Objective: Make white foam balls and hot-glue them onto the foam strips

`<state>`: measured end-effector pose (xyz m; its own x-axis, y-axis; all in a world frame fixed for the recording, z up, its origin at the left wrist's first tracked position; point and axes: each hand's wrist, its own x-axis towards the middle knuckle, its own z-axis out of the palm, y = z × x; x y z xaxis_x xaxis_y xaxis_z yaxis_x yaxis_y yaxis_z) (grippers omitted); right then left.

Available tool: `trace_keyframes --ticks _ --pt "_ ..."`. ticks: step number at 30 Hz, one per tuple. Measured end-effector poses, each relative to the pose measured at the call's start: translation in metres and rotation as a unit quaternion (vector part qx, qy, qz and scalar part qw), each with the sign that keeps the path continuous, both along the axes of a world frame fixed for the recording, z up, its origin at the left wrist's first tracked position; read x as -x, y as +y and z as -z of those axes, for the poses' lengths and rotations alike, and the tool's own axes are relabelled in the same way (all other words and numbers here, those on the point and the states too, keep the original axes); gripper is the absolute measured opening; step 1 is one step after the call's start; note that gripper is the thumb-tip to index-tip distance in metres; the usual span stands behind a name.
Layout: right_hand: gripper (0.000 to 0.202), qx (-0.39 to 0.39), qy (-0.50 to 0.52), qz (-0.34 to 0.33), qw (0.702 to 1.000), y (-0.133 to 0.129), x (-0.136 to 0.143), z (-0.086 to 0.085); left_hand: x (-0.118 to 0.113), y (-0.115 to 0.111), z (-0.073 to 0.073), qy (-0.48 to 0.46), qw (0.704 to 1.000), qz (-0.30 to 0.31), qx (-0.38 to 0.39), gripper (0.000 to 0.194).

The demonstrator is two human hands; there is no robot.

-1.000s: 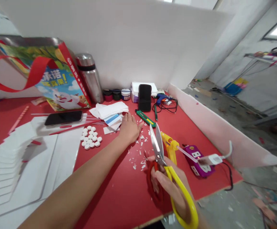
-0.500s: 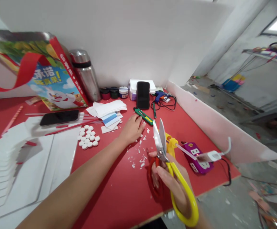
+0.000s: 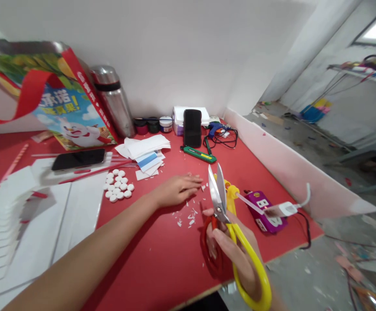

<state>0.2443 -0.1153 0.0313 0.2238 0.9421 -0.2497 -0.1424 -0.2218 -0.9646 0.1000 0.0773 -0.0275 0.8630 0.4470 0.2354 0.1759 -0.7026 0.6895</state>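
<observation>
In my right hand (image 3: 239, 246) I hold a pair of scissors (image 3: 219, 203) with one yellow and one red handle, blades parted and pointing away from me. My left hand (image 3: 181, 190) lies palm down on the red tabletop (image 3: 136, 263), fingers stretched to the right and holding nothing. White paper scraps (image 3: 191, 216) are scattered beside and under it. Beyond the fingers lies a green utility knife (image 3: 199, 154). Behind the scissors is a yellow hot glue gun (image 3: 232, 192), partly hidden by my right hand, with a clear glue stick (image 3: 251, 203) in it.
White round pieces (image 3: 118, 185) and stacked paper slips (image 3: 147, 151) are on the left. Further left are a black phone (image 3: 79, 159) and fanned white cards (image 3: 9, 216). A steel flask (image 3: 115, 103), a standing phone (image 3: 192, 128) and a purple power strip (image 3: 265, 214) edge the workspace.
My left hand has moved from the utility knife toward me and now lies flatter over the scraps. The utility knife has been turned and shifted back. The scissors remain in my right hand.
</observation>
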Motion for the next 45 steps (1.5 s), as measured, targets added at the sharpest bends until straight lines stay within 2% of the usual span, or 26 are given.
trace_keyframes --ticks 2,5,8,10,12,16,17,18,20,22,25,28,30,33,34,35,37,38,39,41,45 --pt "0.046 0.004 -0.009 0.000 1.000 -0.001 -0.003 0.005 0.017 -0.008 -0.005 -0.021 0.999 0.009 0.022 0.038" --pt "0.046 0.011 -0.064 -0.015 0.998 0.001 -0.009 0.012 0.030 -0.005 -0.008 -0.015 0.995 -0.092 -0.026 0.045" --pt "0.040 0.008 -0.157 -0.023 0.987 0.003 -0.015 0.013 0.025 0.002 -0.005 0.102 0.981 -0.155 -0.050 0.054" --pt "0.035 -0.004 -0.214 -0.011 0.977 0.001 -0.017 0.008 0.016 -0.002 -0.003 0.145 0.980 -0.123 -0.053 0.058" --pt "0.031 -0.027 -0.252 0.009 0.967 -0.004 -0.019 -0.001 0.009 -0.016 -0.003 0.132 0.987 -0.090 -0.032 0.060" --pt "0.027 -0.061 -0.309 0.061 0.947 -0.017 -0.019 -0.019 0.011 -0.043 -0.009 0.062 0.998 0.000 0.034 0.053" --pt "0.027 -0.064 -0.321 0.065 0.943 -0.019 -0.019 -0.021 0.013 -0.046 -0.010 0.035 0.997 0.006 0.061 0.052" --pt "0.027 -0.067 -0.328 0.065 0.940 -0.021 -0.020 -0.022 0.014 -0.046 -0.010 0.007 0.997 -0.016 0.078 0.052" --pt "0.028 -0.065 -0.325 0.064 0.941 -0.022 -0.021 -0.021 0.012 -0.041 -0.008 -0.015 0.994 -0.088 0.067 0.054" --pt "0.030 -0.061 -0.317 0.065 0.944 -0.021 -0.022 -0.017 0.004 -0.033 -0.004 0.017 0.993 -0.106 0.038 0.057" --pt "0.029 -0.077 -0.321 0.038 0.943 -0.019 -0.025 -0.011 -0.013 -0.024 0.001 0.086 0.994 -0.060 0.007 0.056" --pt "0.028 -0.087 -0.326 0.000 0.941 -0.018 -0.027 -0.008 -0.020 -0.027 0.000 0.092 0.996 -0.017 0.004 0.054" --pt "0.028 -0.077 -0.324 -0.003 0.943 -0.019 -0.028 -0.009 -0.014 -0.033 -0.005 0.059 0.998 0.019 0.028 0.052" --pt "0.029 -0.063 -0.319 -0.003 0.946 -0.021 -0.028 -0.011 0.005 -0.042 -0.013 -0.007 0.992 0.053 0.115 0.049" --pt "0.030 -0.060 -0.315 0.000 0.947 -0.022 -0.027 -0.012 0.013 -0.045 -0.015 -0.027 0.989 0.040 0.141 0.049" --pt "0.031 -0.055 -0.311 0.006 0.949 -0.022 -0.027 -0.013 0.019 -0.047 -0.016 -0.045 0.987 -0.001 0.154 0.050" --pt "0.033 -0.045 -0.304 0.024 0.951 -0.023 -0.027 -0.014 0.028 -0.048 -0.015 -0.049 0.985 -0.112 0.122 0.053" --pt "0.033 -0.040 -0.299 0.034 0.953 -0.024 -0.027 -0.014 0.030 -0.049 -0.013 -0.020 0.985 -0.145 0.091 0.056" --pt "0.034 -0.034 -0.290 0.041 0.955 -0.024 -0.027 -0.015 0.029 -0.050 -0.011 0.022 0.986 -0.154 0.062 0.060" --pt "0.036 -0.025 -0.265 0.053 0.963 -0.024 -0.026 -0.016 0.021 -0.053 -0.008 0.087 0.988 -0.122 0.025 0.062" --pt "0.037 -0.028 -0.240 0.063 0.968 -0.027 -0.022 -0.022 0.002 -0.069 -0.008 0.060 0.993 -0.089 0.054 0.060"
